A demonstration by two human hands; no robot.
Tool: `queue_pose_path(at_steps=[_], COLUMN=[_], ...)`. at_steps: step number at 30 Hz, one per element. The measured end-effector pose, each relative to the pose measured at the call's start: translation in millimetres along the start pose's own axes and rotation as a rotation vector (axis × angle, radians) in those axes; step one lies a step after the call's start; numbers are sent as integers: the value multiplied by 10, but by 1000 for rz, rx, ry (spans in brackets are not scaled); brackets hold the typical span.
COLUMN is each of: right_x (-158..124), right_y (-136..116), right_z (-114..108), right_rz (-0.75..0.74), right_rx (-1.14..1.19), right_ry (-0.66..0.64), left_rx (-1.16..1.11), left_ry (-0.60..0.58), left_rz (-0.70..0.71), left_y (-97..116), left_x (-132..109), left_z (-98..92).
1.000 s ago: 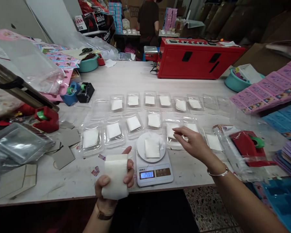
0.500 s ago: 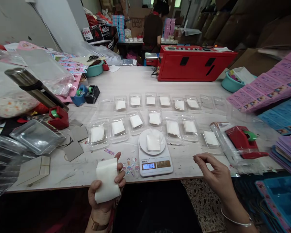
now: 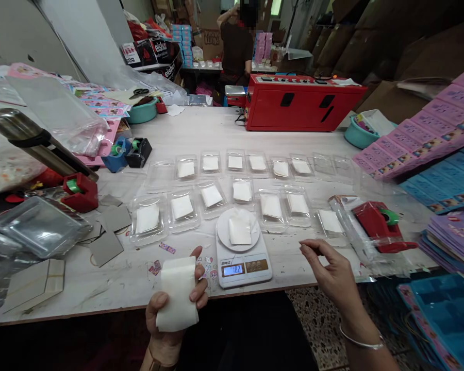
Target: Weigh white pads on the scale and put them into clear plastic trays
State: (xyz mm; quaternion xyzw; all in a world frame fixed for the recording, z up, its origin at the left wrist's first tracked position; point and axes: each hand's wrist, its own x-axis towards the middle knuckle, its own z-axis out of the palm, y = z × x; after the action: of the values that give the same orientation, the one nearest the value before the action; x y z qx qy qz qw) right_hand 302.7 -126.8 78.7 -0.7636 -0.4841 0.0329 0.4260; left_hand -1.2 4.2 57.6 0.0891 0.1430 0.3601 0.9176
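Observation:
My left hand (image 3: pixel 166 319) grips a stack of white paper squares (image 3: pixel 177 293) at the table's front edge. A small white digital scale (image 3: pixel 243 257) stands just right of it, with a few white squares (image 3: pixel 239 230) lying on its round pan. My right hand (image 3: pixel 330 270) hovers over the table to the right of the scale, thumb and forefinger pinched together, and I cannot make out whether anything is between them. Beyond the scale lie two rows of clear plastic trays (image 3: pixel 181 208), most holding a white square.
A red machine (image 3: pixel 299 103) stands at the back of the table. A red tape dispenser (image 3: pixel 379 226) lies at the right and another (image 3: pixel 79 190) at the left. Pink card stacks (image 3: pixel 417 139) fill the right side. A person (image 3: pixel 235 46) stands at a far table.
My right hand drew back from the trays beyond the scale to the front of the table. The scale's reading dropped. My left hand stayed put with its stack.

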Motion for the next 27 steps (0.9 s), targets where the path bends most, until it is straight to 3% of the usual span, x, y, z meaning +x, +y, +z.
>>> queue_pose_path(at_steps=[4, 8, 10, 13, 17, 22, 27], right_x=[297, 439, 372, 137, -185, -361, -427], right_y=[-7, -230, -426, -735, -974, -968, -927], right_z=[203, 347, 382, 395, 378, 330, 326], right_rz=[-67, -165, -218, -368, -541, -541, -525], right_rx=[-41, 33, 132, 211, 86, -30, -49], right_ry=[-113, -133, -155, -334, -528, -529, -497], left_rx=[-8, 18, 57, 78, -16, -115, -113], left_ry=[-62, -53, -24, 63, 237, 337, 395], left_rz=[-49, -39, -44, -114, -256, -344, -372], left_y=[-50, -88, -153, -351, -704, -970, -993], left_x=[120, 204, 212, 204, 225, 289, 301], left_z=[26, 115, 167, 229, 279, 333, 356])
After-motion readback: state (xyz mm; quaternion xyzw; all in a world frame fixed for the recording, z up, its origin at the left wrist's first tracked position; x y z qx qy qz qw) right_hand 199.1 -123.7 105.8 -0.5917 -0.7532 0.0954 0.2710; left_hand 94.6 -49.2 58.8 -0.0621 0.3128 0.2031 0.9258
